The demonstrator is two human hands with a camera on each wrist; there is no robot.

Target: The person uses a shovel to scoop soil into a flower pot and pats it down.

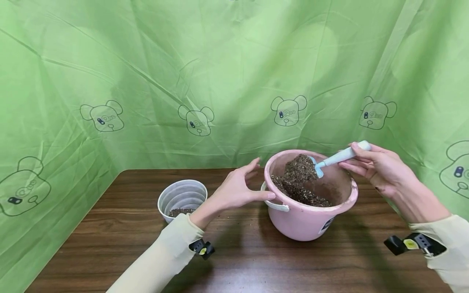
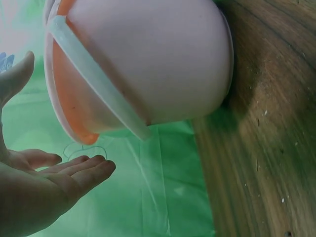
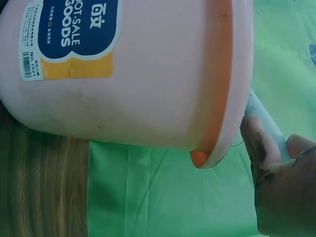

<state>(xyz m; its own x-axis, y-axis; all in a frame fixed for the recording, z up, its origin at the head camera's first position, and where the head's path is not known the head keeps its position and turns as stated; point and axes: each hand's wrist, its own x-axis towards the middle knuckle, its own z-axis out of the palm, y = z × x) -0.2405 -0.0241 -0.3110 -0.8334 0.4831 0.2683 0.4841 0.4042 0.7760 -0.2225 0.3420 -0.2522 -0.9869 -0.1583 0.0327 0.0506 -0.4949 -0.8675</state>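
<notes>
A pink bucket (image 1: 300, 224) stands on the table with dark soil (image 1: 305, 196) inside and its white handle (image 1: 277, 206) hanging down. My right hand (image 1: 386, 169) grips the pale blue handle of a small garden trowel (image 1: 342, 156) at the bucket's right side. On the trowel's blade sits a heaped load of soil (image 1: 301, 167), above the soil in the bucket. Fingers spread, my left hand (image 1: 236, 189) is beside the bucket's left rim and holds nothing. In the left wrist view, the bucket's handle (image 2: 98, 79) slants across its side close to that hand.
A grey-white flowerpot (image 1: 183, 189) with a little soil at its bottom stands to the left, partly behind my left forearm. Soil crumbs dot the wooden table (image 1: 121, 232). Green cloth (image 1: 234, 73) with bear-head drawings hangs around the table's back and sides.
</notes>
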